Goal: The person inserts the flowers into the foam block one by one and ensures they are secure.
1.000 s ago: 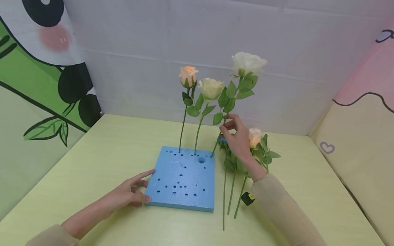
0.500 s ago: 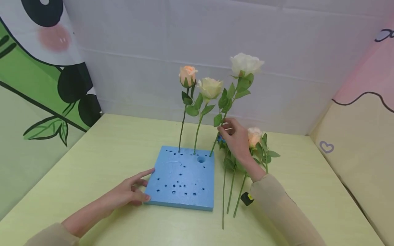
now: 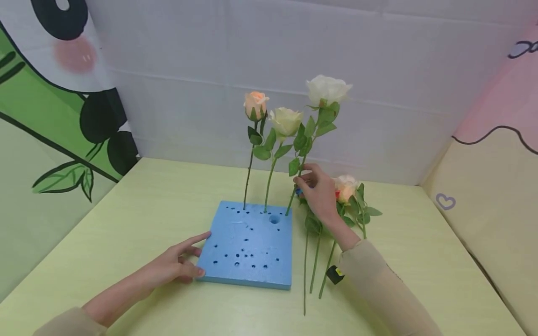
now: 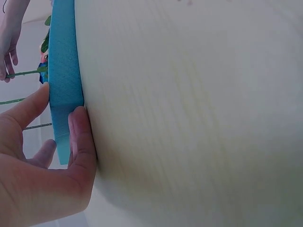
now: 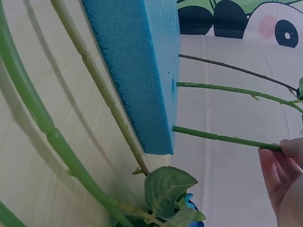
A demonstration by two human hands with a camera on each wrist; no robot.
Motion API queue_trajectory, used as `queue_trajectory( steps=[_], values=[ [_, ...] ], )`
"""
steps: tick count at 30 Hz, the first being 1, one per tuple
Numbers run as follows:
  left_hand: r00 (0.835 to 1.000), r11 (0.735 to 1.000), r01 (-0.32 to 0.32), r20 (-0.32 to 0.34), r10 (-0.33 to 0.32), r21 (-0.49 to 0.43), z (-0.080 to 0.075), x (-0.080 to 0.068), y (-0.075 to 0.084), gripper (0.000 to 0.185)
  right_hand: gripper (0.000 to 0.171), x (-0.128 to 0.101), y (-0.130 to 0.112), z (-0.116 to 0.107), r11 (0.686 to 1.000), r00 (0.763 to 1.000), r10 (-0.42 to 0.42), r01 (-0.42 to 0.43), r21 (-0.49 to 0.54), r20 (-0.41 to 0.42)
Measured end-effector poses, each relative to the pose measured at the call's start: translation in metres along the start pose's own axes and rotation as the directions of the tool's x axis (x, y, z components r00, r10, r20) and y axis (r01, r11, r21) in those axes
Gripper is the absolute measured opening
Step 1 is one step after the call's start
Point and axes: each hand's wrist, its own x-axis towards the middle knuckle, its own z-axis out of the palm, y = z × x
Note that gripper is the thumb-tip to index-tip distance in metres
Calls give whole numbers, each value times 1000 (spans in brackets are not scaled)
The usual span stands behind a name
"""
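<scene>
A white artificial rose (image 3: pixel 328 91) stands tilted slightly right, its stem's lower end in the back right of a blue foam block (image 3: pixel 229 235). My right hand (image 3: pixel 321 193) pinches its green stem (image 5: pixel 226 138) partway up, between thumb and fingers. My left hand (image 3: pixel 176 263) holds the block by its left side near the front corner; in the left wrist view the thumb (image 4: pixel 35 106) lies at the top edge and another finger reaches low along the side. A peach rose (image 3: pixel 255 105) and a cream rose (image 3: pixel 286 121) stand in the block's back row.
Right of the block, several flowers lie on the pale yellow table (image 3: pixel 168 196), among them a peach bloom (image 3: pixel 346 189), with stems (image 3: pixel 315 261) toward the front. Part of the pile is behind my right hand. Small holes and one larger hole (image 3: pixel 274 219) dot the block.
The white rose's bloom has tilted leftward, more upright, and my right hand has shifted slightly left and down with its stem. My left hand stays on the block.
</scene>
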Motion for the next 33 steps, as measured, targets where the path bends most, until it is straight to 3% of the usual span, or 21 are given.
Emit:
queue_trajectory(
  steps=[33],
  values=[
    [1000,1000,3,2,-3,-9,0,0,0,88,13,-3,-3,8,996,998,-18,23,-86,55]
  ],
)
